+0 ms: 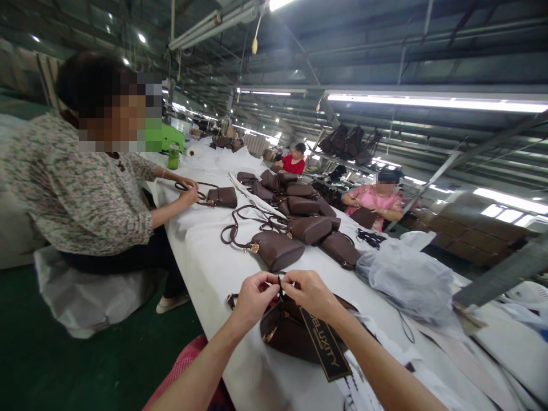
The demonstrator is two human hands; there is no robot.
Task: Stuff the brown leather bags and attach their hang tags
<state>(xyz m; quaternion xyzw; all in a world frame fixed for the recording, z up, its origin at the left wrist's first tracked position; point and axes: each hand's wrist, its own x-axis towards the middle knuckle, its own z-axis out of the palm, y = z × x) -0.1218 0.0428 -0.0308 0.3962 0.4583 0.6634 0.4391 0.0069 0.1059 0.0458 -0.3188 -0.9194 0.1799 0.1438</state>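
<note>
brown bag point(285, 341) lies on the desk point(205, 251) in front of you, below both hands; your left hand point(257, 294) and right hand point(309, 290) each pinch, thumb against finger, a thin dark cord point(280, 285) above it. so little cord seems held that it could slip if either pinch loosens, and the black tag point(325, 347) across the bag could twist or snag on your right forearm point(368, 348). the bag's long axis seems to run left to right across you, gold fittings point(269, 331) toward the left; your arm covers part of its right side. farther off lie more brown bags point(280, 251)
</note>
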